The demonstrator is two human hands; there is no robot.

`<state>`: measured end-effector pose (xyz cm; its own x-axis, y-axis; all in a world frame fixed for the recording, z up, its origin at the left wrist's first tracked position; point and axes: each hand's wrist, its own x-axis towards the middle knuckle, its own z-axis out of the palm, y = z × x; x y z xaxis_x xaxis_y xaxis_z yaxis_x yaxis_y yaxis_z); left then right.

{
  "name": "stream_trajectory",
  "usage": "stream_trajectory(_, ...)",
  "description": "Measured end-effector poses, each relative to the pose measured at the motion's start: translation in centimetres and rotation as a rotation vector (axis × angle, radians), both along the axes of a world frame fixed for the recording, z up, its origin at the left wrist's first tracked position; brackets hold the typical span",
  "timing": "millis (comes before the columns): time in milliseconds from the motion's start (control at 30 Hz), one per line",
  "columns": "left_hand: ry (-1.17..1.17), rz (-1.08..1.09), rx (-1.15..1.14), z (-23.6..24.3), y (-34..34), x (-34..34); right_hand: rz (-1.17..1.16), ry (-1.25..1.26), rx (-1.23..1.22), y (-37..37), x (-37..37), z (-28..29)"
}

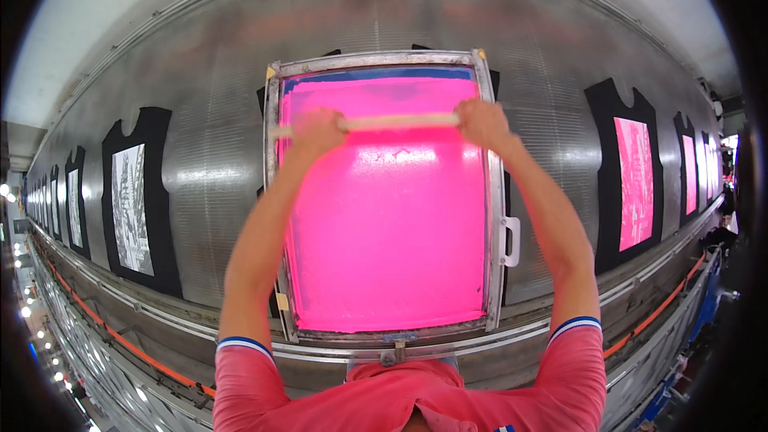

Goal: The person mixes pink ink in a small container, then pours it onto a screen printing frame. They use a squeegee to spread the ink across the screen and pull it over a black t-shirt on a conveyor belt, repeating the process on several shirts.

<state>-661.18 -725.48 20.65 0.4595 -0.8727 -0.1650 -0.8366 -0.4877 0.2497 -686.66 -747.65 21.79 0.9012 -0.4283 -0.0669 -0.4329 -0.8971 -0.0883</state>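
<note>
A metal-framed printing screen (494, 272) lies on the long metal table, its mesh covered with bright pink ink (392, 232). Across the far part of the mesh stretches a pale squeegee (400, 122). My left hand (318, 126), slightly blurred, is closed round the squeegee's left part. Toward its right end, my right hand (482, 122) grips the same bar. Both arms reach forward over the screen. Beneath the frame lies a black garment, mostly hidden, with only small dark edges showing.
Left along the metal table (212, 160) lie black shirt pieces (164, 232) with white-grey prints. On the right, black shirt pieces (606, 168) carry pink prints. A white handle (513, 242) juts from the frame's right side. A metal rail (328, 354) runs along the near edge.
</note>
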Motion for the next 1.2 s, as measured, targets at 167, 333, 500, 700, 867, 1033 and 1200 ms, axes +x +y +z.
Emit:
stream_trajectory(167, -0.195, -0.034, 0.037, -0.1, -3.2, 8.6, 0.003, 0.035, -0.056, -5.9, 5.7, -0.5)
stream_trajectory(333, -0.224, -0.02, 0.039, -0.6, -3.1, 8.2, 0.005, -0.037, -0.042, -5.5, 5.8, -1.7)
stream_trajectory(500, -0.202, -0.027, -0.115, -2.1, 0.5, 5.7, -0.016, -0.101, -0.026, -2.8, 3.5, -2.2)
stream_trajectory(700, -0.127, -0.011, -0.048, -1.0, 7.7, -1.6, -0.037, -0.093, 0.038, 5.0, -3.5, -2.2)
stream_trajectory(867, -0.148, -0.029, -0.092, -1.5, 15.6, -8.7, 0.001, -0.188, 0.058, 12.6, -10.9, -2.3)
stream_trajectory(1033, -0.125, -0.023, -0.189, -2.5, 25.0, -16.0, 0.018, -0.161, 0.097, 20.8, -18.2, -2.0)
stream_trajectory(1200, -0.078, 0.005, -0.144, -0.8, 31.5, -23.4, -0.005, -0.247, 0.13, 28.3, -24.7, -2.0)
